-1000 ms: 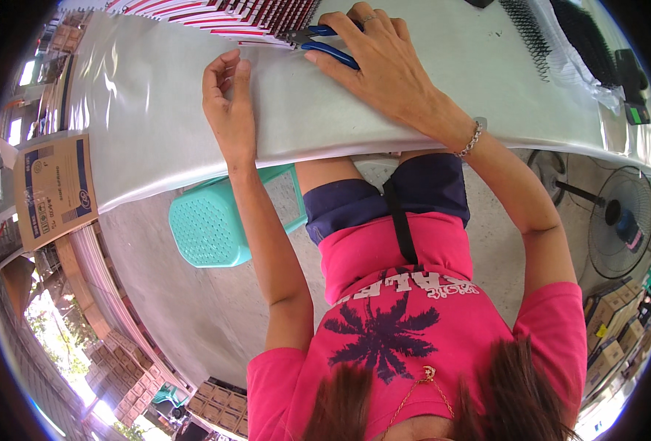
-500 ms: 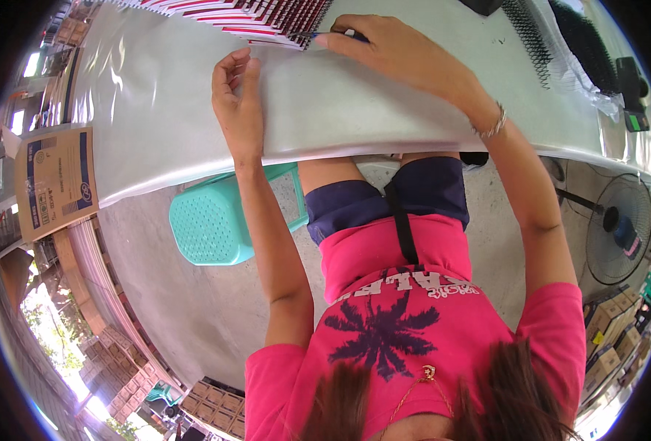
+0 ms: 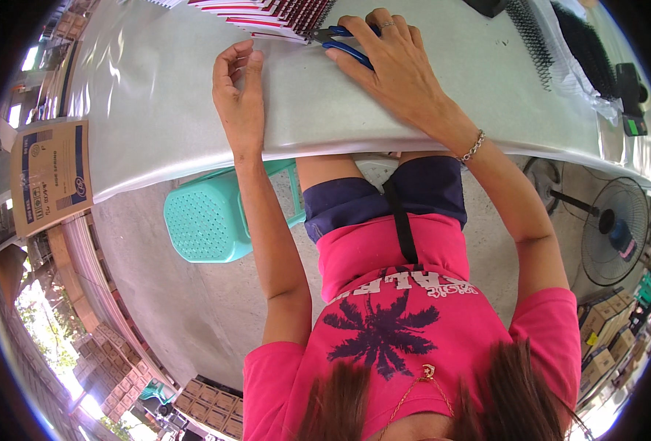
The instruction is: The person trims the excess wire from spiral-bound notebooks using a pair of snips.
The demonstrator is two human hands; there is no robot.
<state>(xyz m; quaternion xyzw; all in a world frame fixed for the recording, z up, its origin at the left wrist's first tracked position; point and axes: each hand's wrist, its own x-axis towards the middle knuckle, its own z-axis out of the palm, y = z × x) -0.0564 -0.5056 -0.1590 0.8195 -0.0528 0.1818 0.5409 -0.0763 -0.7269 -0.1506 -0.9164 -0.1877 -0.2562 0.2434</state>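
One pair of blue-handled cutters (image 3: pixel 350 54) sits in the right hand (image 3: pixel 406 73) in the head view, the handles spread between thumb and fingers. Leftward from that hand, the metal nose lies at the near end of the dark spiral bindings (image 3: pixel 305 16) on a fanned row of notebooks (image 3: pixel 259 15); whether it touches a coil is too small to tell. The row lies on the desk (image 3: pixel 163 110), ahead of and between the hands, its closest corner just beyond the left hand (image 3: pixel 238 99). That hand appears empty, fingers loosely curled and thumb apart; contact with the notebooks cannot be made out.

Half a second ago the right hand was rolled over, mostly hiding the cutters; now it has turned back and both handles show well apart. The left hand has hardly moved. My judgement is that the cutters are relaxed rather than squeezed at this instant, though placed right beside the bindings.

Well to the right of the right hand, black coils (image 3: pixel 529 44) lie beside a clear-wrapped black bundle (image 3: pixel 586 55).
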